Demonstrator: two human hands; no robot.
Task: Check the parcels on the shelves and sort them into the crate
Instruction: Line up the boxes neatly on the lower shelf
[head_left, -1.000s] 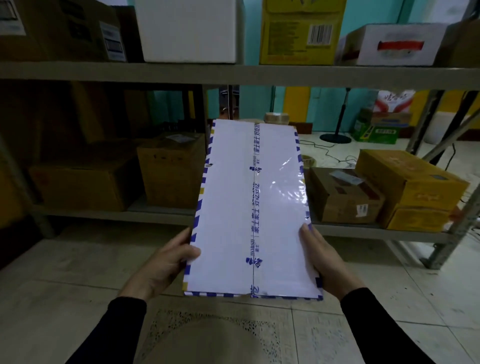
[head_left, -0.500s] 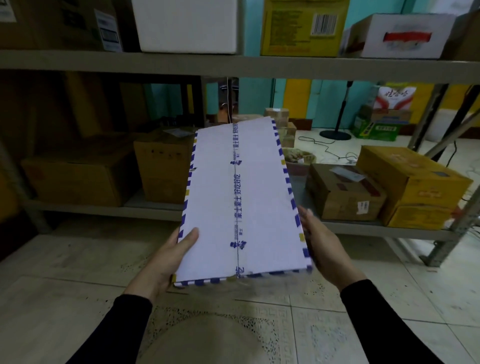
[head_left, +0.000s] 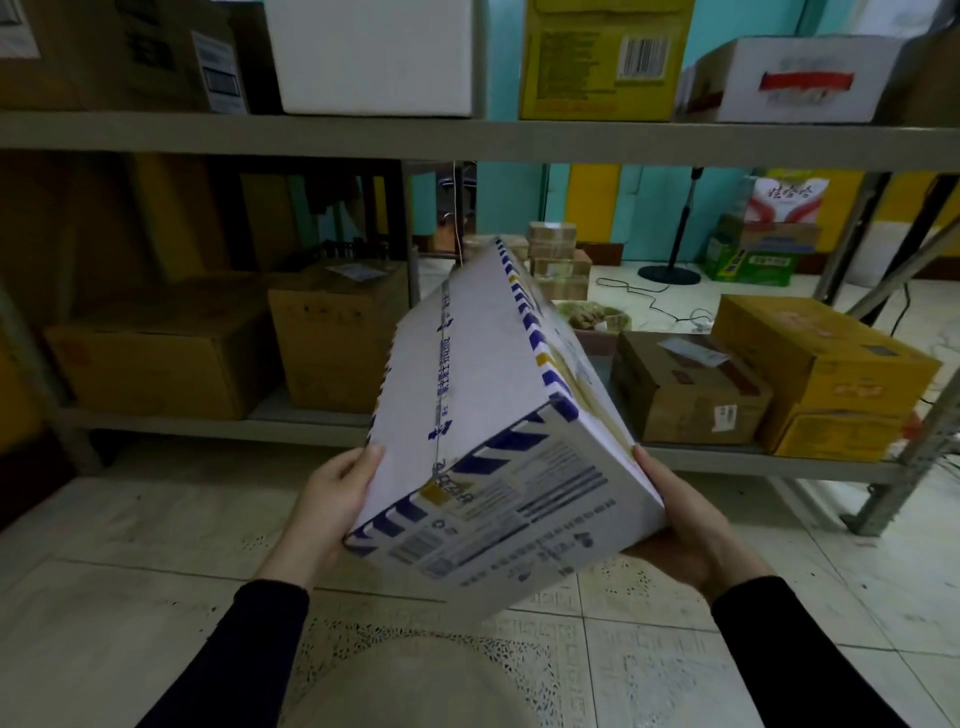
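Head view: both hands, left (head_left: 332, 514) and right (head_left: 691, 530), grip a tilted white parcel (head_left: 483, 415), fingers wrapped round its lower corners; brown cartons (head_left: 156, 358) sit on the shelf (head_left: 208, 426) behind.

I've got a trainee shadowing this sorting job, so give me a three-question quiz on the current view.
1. True or false: both hands hold the white box.
2. Which face of it is turned toward the camera: A) the printed end, B) a plain brown side, C) an open flap?
3. What colour is the box at the right end of the lower shelf?

Key:
1. True: left hand and right hand grip its near end.
2. A.
3. Yellow.
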